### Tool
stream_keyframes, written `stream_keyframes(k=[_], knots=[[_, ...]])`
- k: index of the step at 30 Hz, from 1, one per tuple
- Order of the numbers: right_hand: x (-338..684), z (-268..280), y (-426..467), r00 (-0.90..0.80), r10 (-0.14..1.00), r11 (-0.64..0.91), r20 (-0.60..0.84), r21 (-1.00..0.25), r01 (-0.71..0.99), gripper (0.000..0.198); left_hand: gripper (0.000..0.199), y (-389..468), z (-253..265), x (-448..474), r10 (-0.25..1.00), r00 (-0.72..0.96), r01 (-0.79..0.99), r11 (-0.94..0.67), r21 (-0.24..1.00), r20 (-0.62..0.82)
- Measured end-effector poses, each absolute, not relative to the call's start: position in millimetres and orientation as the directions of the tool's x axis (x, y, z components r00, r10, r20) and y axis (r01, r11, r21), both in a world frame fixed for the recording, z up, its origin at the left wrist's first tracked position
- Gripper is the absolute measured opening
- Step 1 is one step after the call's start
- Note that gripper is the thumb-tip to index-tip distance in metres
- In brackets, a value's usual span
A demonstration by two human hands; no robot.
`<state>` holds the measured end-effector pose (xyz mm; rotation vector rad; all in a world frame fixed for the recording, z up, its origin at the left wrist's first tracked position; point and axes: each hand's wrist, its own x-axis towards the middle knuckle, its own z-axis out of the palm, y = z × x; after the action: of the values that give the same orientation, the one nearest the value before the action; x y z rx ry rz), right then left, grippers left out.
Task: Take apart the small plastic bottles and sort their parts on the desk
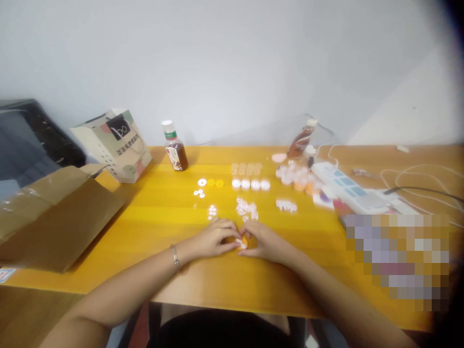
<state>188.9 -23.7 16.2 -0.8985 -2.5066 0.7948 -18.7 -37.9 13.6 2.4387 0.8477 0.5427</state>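
Note:
My left hand (216, 238) and my right hand (267, 240) meet near the table's front edge. Between their fingertips is a small round orange piece (245, 241) with white parts on it; blur hides what exactly they are. The right thumb and fingers curve around its right side, while the left fingertips press at the white parts. Just beyond the hands lie small white discs (212, 210) and a loose group of white spoked pieces (247, 208). Behind these, a row of white round pieces (250, 184) sits beside yellow discs (215, 183).
At left are an open cardboard box (54, 217) and a paper bag (116, 145). Two bottles of brown liquid, one upright (176, 150) and one tilted (301, 139), stand at the back. A white power strip (350, 186) with cables occupies the right, near a pixelated patch.

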Motion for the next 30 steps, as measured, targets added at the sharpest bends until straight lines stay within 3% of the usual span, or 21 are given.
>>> stream_keyframes(k=[8, 17, 24, 27, 30], knots=[[185.2, 10.5, -23.2, -0.704, 0.693, 0.602, 0.153, -0.66, 0.45, 0.028, 0.019, -33.1, 13.0, -14.2, 0.697, 0.693, 0.516, -0.659, 0.548, 0.185], [184.8, 8.3, -21.7, -0.713, 0.687, 0.6, 0.139, -0.662, 0.45, 0.028, 0.019, -30.1, 22.1, -18.3, 0.572, 0.8, 0.503, -0.804, 0.318, 0.18], [184.4, 8.8, -21.8, -0.71, 0.691, 0.601, 0.136, -0.654, 0.459, 0.028, 0.021, -30.7, 18.1, -16.3, 0.557, 0.808, 0.517, -0.827, 0.222, 0.192], [184.3, 10.2, -22.7, -0.711, 0.689, 0.601, 0.14, -0.659, 0.452, 0.027, 0.023, -30.9, 19.9, -17.2, 0.559, 0.807, 0.516, -0.824, 0.232, 0.189], [184.3, 11.0, -23.1, -0.716, 0.685, 0.596, 0.135, -0.668, 0.446, 0.027, 0.021, -30.8, 22.2, -17.7, 0.564, 0.809, 0.496, -0.806, 0.324, 0.167]])
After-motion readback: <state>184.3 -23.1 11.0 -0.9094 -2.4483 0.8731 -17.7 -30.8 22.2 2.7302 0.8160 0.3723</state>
